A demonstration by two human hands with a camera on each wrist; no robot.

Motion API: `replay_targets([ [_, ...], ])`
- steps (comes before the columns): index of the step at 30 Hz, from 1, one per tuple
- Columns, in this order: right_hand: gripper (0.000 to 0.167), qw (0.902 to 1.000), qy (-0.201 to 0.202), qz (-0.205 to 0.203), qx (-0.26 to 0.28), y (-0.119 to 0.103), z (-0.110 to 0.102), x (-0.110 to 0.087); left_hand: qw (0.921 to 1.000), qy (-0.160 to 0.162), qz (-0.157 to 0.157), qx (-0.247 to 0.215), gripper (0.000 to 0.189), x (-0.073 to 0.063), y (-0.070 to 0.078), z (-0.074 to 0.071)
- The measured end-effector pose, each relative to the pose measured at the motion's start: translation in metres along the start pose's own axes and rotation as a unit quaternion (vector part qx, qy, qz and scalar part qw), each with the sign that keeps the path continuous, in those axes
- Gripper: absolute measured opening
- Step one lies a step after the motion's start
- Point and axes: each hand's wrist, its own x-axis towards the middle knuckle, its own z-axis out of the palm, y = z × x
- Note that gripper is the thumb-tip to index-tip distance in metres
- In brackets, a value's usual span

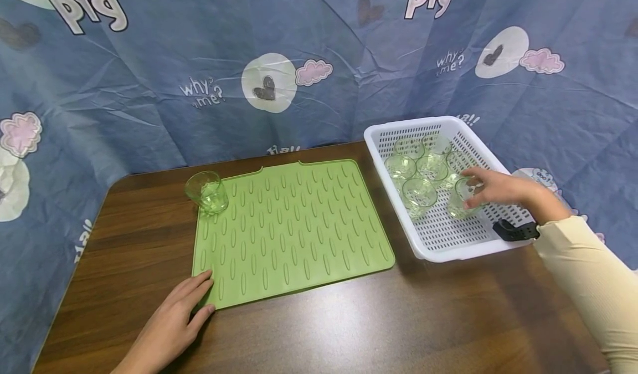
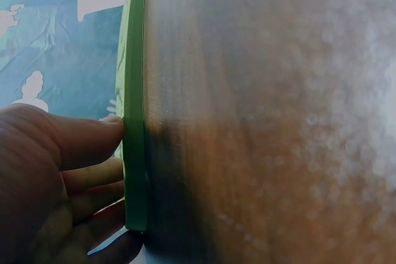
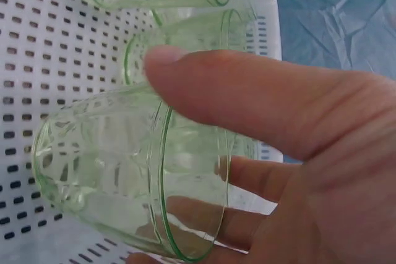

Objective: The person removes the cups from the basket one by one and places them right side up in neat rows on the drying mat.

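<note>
My right hand (image 1: 498, 188) reaches into the white basket (image 1: 433, 255), with thumb and fingers around a clear green drinking glass (image 3: 105, 171) near its front right. In the right wrist view, the thumb lies by the glass's rim and the other fingers show through the glass on its opposite side. My left hand (image 1: 171, 318) rests with extended fingers at the front left corner of a light green ridged mat (image 1: 294, 230). The left wrist view shows the thumb against the mat's edge (image 2: 134, 153). Another green glass (image 1: 208, 194) stands on the mat's back left corner.
Several more green glasses (image 1: 420, 193) stand close together in the basket, left of and behind the right hand. Basket and mat lie side by side on a dark wooden table (image 1: 339, 324). A blue printed cloth (image 1: 309, 25) hangs behind. The right wrist wears a black strap (image 1: 515, 231).
</note>
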Motion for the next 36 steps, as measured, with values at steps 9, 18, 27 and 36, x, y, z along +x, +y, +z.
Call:
replay_targets([
  [9,0.084,0.9986,0.019,0.001,0.048,0.0032,0.0042,0.0024,0.9997,-0.015,-0.017,0.004,0.049,0.0004,0.0005,-0.0001],
  [18,0.07,0.9991,0.006,-0.006,0.042,0.0038,0.0029,0.0027,1.0,0.0,-0.004,-0.001,0.049,0.0013,0.0005,-0.0004],
  [27,0.087,0.9925,-0.089,-0.049,0.068,0.0014,0.0014,0.005,0.9998,-0.011,-0.015,0.001,0.048,0.0021,0.0002,-0.0016],
  [36,0.092,0.9815,-0.149,-0.038,0.114,0.0015,0.0019,0.0088,0.9996,-0.016,-0.022,0.012,0.048,0.0007,0.0003,-0.0025],
])
